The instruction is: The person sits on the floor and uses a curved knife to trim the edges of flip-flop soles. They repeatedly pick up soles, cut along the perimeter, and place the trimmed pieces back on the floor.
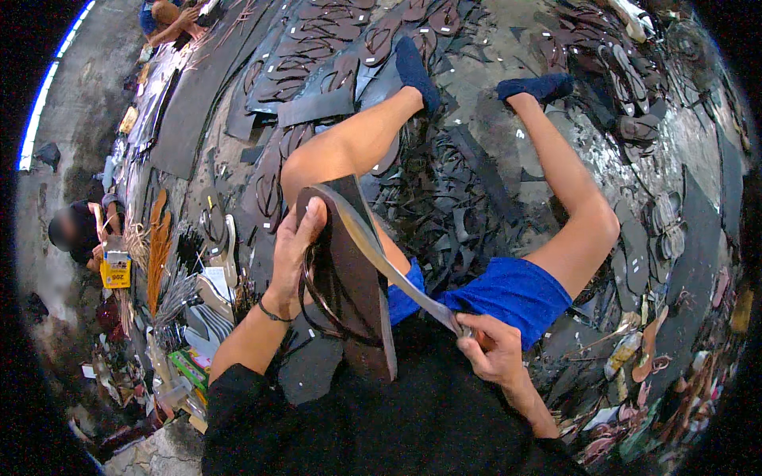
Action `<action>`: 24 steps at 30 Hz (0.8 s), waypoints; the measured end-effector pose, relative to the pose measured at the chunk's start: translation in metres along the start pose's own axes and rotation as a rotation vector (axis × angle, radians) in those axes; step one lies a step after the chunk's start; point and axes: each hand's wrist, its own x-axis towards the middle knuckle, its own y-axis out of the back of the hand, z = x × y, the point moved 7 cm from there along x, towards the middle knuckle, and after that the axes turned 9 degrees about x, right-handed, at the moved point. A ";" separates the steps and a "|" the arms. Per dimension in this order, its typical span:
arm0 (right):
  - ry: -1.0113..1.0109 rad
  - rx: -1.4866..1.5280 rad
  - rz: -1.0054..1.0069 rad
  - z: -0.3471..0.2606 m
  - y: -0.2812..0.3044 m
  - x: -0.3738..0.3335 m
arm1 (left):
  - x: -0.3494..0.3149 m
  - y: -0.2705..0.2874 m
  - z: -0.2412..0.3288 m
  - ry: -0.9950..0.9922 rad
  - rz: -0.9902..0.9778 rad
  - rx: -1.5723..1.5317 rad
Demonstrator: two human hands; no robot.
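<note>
My left hand [294, 250] grips a dark brown flip-flop [341, 274] at its upper end, thumb pressed on the rim and the other fingers mostly hidden. The sandal's glossy strap [312, 297] hangs out on the left side, and a dark flat piece shows behind its upper edge. From that upper end a long, curved grey-tan strip [381, 258] runs down to the right. Its lower end is pinched in my right hand [490, 347], fingers closed. I cannot tell whether the strip is sole material or a blade.
Many brown flip-flops [341, 71] lie in rows ahead. Dark offcuts [444, 190] are heaped between my legs. Cords, a yellow box [116, 270] and stacked soles [208, 317] lie at left, near a seated person [79, 234]. Scraps and a bottle [623, 355] are at right.
</note>
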 end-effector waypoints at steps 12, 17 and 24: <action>0.111 -0.198 0.008 -0.058 0.017 0.071 | -0.010 -0.030 -0.007 -0.097 -0.273 0.315; 0.083 -0.192 -0.076 -0.086 0.024 0.102 | -0.010 -0.050 0.001 -0.121 -0.378 0.420; 0.083 -0.167 -0.205 -0.097 0.014 0.138 | -0.013 -0.072 -0.008 -0.065 -0.531 0.483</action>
